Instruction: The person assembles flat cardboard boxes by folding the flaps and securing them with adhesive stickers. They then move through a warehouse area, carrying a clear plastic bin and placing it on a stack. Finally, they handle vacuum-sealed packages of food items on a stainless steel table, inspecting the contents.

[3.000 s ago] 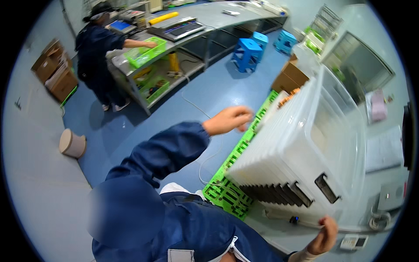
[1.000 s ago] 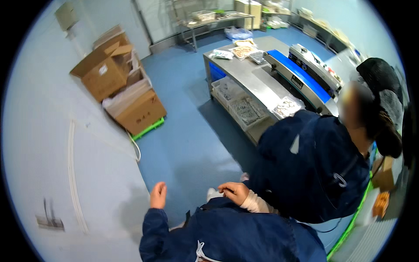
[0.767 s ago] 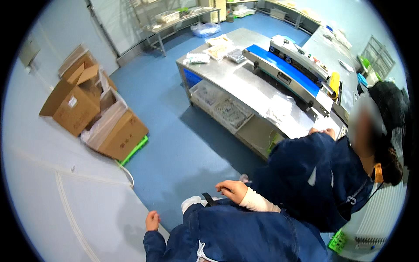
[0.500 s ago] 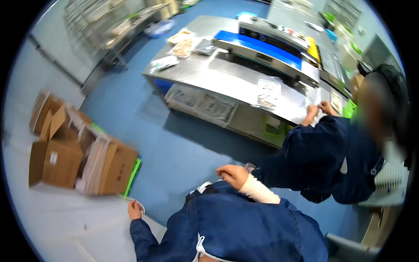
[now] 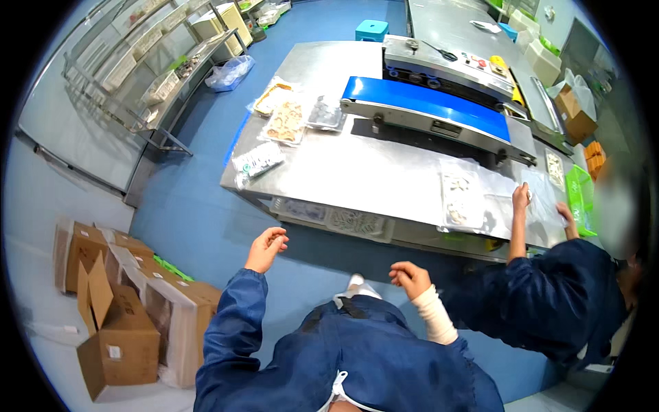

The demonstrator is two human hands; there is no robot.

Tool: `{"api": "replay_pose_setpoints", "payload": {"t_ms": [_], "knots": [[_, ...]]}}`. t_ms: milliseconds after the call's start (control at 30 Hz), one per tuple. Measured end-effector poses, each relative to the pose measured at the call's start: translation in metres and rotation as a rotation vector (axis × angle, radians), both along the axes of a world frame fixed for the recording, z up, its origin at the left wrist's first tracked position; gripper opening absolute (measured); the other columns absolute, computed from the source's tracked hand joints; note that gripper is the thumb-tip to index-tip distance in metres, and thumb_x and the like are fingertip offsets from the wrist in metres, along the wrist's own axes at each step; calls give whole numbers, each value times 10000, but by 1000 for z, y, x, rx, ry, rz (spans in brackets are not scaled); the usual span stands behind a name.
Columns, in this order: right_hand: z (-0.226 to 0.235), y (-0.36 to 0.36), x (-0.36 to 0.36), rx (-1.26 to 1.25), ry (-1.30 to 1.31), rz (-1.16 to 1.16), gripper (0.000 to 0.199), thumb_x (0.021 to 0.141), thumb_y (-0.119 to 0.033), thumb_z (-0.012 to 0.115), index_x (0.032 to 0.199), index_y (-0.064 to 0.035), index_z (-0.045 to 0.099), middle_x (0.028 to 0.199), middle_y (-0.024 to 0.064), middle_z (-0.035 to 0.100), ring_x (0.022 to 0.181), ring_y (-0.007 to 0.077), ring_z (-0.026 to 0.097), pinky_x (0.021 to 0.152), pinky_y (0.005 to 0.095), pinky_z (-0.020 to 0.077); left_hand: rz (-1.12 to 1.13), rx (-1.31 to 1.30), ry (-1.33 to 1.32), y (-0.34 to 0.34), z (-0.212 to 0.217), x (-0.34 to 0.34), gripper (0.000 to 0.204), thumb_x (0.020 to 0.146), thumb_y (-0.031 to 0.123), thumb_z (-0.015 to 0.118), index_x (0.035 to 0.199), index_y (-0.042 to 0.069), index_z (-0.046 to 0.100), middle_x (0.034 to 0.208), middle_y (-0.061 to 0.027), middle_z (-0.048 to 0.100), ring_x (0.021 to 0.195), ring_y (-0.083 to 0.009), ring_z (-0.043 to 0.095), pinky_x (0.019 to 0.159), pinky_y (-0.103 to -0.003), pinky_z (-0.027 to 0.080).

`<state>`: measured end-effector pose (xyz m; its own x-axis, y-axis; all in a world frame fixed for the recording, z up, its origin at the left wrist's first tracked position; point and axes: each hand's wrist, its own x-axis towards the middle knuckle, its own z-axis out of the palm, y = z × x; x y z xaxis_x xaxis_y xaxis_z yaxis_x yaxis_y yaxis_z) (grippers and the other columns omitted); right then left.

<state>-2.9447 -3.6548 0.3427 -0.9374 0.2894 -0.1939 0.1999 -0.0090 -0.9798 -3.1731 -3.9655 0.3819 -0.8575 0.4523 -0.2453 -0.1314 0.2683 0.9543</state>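
In front of my body, over the blue floor, my left hand [image 5: 266, 250] is raised with loosely bent fingers and holds nothing. My right hand [image 5: 410, 278], its wrist wrapped in a cream sleeve or bandage, hangs at a similar height, fingers slightly curled and apart, empty too. Both are short of the steel table [image 5: 336, 168] and touch nothing. Closest across the gap lie a packet in printed clear plastic [image 5: 257, 161] at the table's left corner and a bagged tray of pale food [image 5: 461, 199] towards the right.
A sealing machine with a blue belt [image 5: 425, 106] stands on the table. Bagged trays of brownish food [image 5: 285, 122] and a dark-looking tray [image 5: 325, 113] lie at its left. A co-worker [image 5: 542, 295] at right handles a clear bag [image 5: 542, 199]. Cardboard boxes [image 5: 127, 336] stand at left.
My left hand has come up and inward from beside the boxes at lower left. My view has turned, and the co-worker now appears farther right, handling a clear bag.
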Motion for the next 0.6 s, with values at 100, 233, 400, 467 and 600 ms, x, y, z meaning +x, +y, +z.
{"api": "replay_pose_setpoints", "payload": {"t_ms": [100, 233, 400, 467, 600], "knots": [[4, 15, -91, -12, 22, 53, 210, 811, -13, 429, 982, 23, 546, 825, 87, 606, 669, 110, 571, 577, 217, 469, 104, 42, -76, -10, -5, -56, 226, 851, 115, 475, 1040, -6, 498, 887, -90, 578, 731, -135, 558, 658, -248, 463], [-23, 47, -209, -208, -89, 44, 212, 827, -69, 458, 1013, 7, 526, 890, 101, 587, 710, 144, 570, 602, 245, 481, 283, 112, -217, -18, -19, -141, 257, 840, 127, 495, 1054, -14, 476, 863, -105, 578, 701, -154, 576, 619, -263, 497], [-59, 44, -367, -436, -50, -134, 287, 817, -193, 517, 1034, -6, 520, 868, 72, 567, 756, 157, 560, 604, 267, 480, 351, 17, -112, -34, -43, -295, 285, 810, 124, 523, 1057, -11, 480, 873, -113, 573, 751, -148, 568, 600, -252, 479], [-89, 51, -423, -352, -144, -185, 389, 791, -289, 549, 1053, -5, 507, 866, 79, 560, 765, 161, 552, 616, 299, 468, 338, -14, -63, -26, -71, -366, 309, 803, 137, 535, 1066, -15, 478, 894, -118, 572, 783, -159, 558, 641, -264, 469], [-135, 66, -508, 274, -184, -385, 578, 770, -361, 555, 1169, 36, 423, 1052, 184, 533, 927, 280, 526, 818, 320, 407, 194, -317, 278, -4, -162, -486, 355, 790, 184, 565, 1064, -28, 485, 926, -119, 568, 820, -187, 544, 725, -289, 445]]}}
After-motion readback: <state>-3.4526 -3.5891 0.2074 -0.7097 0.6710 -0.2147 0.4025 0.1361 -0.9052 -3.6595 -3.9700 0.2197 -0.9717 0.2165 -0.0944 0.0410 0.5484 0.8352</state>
